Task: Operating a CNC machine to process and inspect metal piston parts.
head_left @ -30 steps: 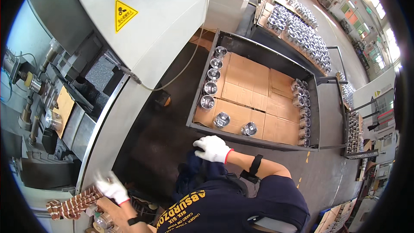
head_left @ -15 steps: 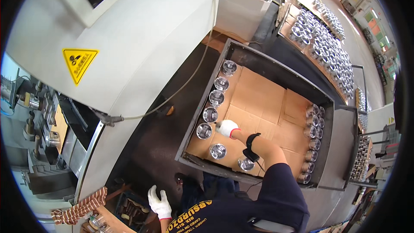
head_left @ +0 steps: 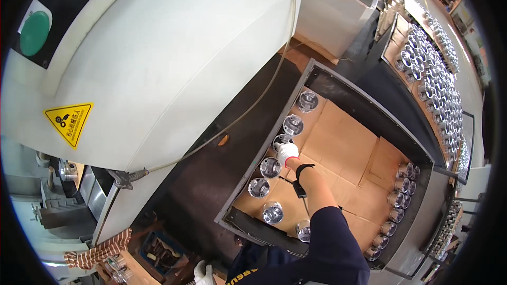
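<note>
My right hand (head_left: 288,151), in a white glove with a red cuff, reaches into a shallow metal-walled bin (head_left: 364,98) lined with brown cardboard. Its fingers are closed at the rim of a shiny piston (head_left: 282,140), third from the far end of the left-hand row, and cover part of it. Beside it in the row stand a farther piston (head_left: 293,125) and a nearer piston (head_left: 270,167). My left hand (head_left: 203,274), gloved too, hangs low at the bottom edge, partly cut off, with thumb and fingers apart and nothing visible in it.
More pistons (head_left: 396,198) line the bin's right side. Beyond it, racks carry many pistons (head_left: 433,84). At left stands a white machine panel (head_left: 174,47) with a yellow warning triangle (head_left: 69,122); a cable (head_left: 232,126) hangs across the gap. A striped cloth (head_left: 100,249) lies lower left.
My right hand has moved from beside the near end of the left-hand row to a piston farther along it. The view has shifted, and my left hand now sits lower, partly out of view.
</note>
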### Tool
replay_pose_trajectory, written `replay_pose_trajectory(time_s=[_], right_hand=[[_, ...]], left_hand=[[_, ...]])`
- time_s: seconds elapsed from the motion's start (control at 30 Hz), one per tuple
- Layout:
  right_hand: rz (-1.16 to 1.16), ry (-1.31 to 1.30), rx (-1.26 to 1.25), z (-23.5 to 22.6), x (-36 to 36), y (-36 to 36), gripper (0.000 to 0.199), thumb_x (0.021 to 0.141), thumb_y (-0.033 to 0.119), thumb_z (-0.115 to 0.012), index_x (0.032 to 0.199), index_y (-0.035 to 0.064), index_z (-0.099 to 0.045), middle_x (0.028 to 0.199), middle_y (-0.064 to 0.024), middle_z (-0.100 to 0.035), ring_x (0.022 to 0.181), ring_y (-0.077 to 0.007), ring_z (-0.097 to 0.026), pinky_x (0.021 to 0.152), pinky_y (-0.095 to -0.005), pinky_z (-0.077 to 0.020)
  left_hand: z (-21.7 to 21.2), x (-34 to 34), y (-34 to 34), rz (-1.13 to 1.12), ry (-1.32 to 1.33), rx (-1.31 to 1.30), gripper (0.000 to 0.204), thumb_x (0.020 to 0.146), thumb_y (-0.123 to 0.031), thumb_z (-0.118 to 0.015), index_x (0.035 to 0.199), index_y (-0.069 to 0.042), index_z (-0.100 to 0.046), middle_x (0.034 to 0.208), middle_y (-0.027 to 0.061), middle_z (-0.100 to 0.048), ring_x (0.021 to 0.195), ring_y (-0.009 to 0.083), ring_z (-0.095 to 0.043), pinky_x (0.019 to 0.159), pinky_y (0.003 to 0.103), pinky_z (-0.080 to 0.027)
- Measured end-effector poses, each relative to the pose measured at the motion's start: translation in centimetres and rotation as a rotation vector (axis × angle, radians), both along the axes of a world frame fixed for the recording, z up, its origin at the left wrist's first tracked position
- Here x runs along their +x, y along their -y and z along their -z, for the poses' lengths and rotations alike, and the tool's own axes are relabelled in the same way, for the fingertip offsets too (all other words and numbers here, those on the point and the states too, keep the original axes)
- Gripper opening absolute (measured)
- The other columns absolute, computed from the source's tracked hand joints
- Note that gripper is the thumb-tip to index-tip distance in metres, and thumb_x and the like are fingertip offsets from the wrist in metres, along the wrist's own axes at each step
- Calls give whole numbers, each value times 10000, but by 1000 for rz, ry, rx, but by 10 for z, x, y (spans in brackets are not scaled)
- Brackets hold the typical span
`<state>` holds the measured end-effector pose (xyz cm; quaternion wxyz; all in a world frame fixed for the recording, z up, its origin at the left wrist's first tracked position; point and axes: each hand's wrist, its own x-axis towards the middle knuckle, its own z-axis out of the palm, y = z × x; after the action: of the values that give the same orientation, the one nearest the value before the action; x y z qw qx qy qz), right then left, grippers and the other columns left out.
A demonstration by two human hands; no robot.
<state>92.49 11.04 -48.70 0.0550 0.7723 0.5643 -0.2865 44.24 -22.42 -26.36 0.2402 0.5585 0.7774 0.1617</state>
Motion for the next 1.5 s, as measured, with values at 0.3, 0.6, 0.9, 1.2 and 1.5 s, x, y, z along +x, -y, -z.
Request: replay_pose_trajectory(time_s=[0.3,0.6,0.9,1.2,1.5], right_hand=[[-54,-80,89,-91,41,60,230,855,311,-659,877,82,-669,948,-149,-675,893,-349,-642,794,-458,-522],[-75,18,244,-246,-6,183,346,679,275,-746,927,36,-712,1110,-209,-659,961,-391,-651,836,-464,-534],[-877,-370,587,-329,-295,197,247,705,201,-801,914,95,-725,792,-124,-692,750,-336,-663,697,-439,-519],[-688,-1379,-828,-424,-587,237,505,796,153,-735,1228,-65,-591,995,-81,-680,824,-187,-642,788,-301,-524],[-339,-1109,-1327,-411,-750,301,411,1006,107,-525,1388,-40,-497,1253,-131,-647,1098,-203,-665,946,-358,-551]], left_hand=[[-58,32,-49,-100,-66,-94,355,864,-282,-712,1149,-73,-681,1152,168,-675,1071,349,-645,943,410,-512],[-85,19,-53,-148,220,-164,391,933,-382,-641,1223,-123,-680,1214,126,-670,1111,283,-658,973,364,-512],[-78,-62,5,-466,977,61,444,1011,-350,-584,1356,-71,-576,1324,66,-623,1178,173,-607,1039,323,-454],[-85,-227,83,-666,2222,552,483,1039,-385,-457,1319,-5,-559,1219,106,-650,1109,220,-636,980,371,-499],[-140,-274,163,-583,2336,1220,678,866,-555,-654,1333,-76,-539,1182,119,-648,1011,235,-638,787,411,-554]])
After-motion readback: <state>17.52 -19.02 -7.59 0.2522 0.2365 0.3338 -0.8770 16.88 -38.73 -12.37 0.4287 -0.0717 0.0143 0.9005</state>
